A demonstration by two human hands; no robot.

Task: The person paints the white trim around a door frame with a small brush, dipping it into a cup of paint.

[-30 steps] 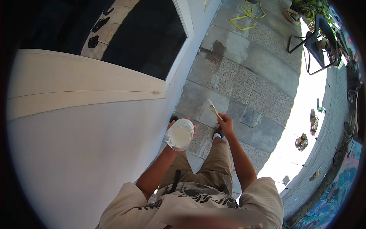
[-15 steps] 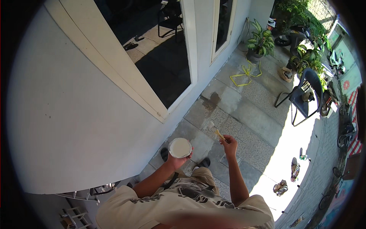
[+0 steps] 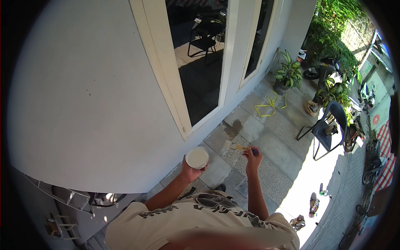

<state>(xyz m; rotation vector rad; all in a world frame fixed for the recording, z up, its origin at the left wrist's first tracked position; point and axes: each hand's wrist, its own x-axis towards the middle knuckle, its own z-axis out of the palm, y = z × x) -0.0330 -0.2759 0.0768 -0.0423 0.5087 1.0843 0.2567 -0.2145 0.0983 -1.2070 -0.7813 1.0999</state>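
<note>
We have a pale wall (image 3: 91, 116) on the left with cream-framed dark windows (image 3: 200, 93), grey paving (image 3: 266, 137) alongside. On the right, a black chair (image 3: 321, 134) at the sunlit strip's (image 3: 293, 198) edge; potted plant (image 3: 287, 75) far, near the wall.

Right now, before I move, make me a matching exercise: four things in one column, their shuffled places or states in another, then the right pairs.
1. Tub
2. Brush
3. Yellow strap
4. Black chair

A. Lying loosely on the paving
B. In the right fingers
C. Standing partly in sunlight
D. In the left fingers

Pairs: 1-D, 2-B, 3-A, 4-C
</note>
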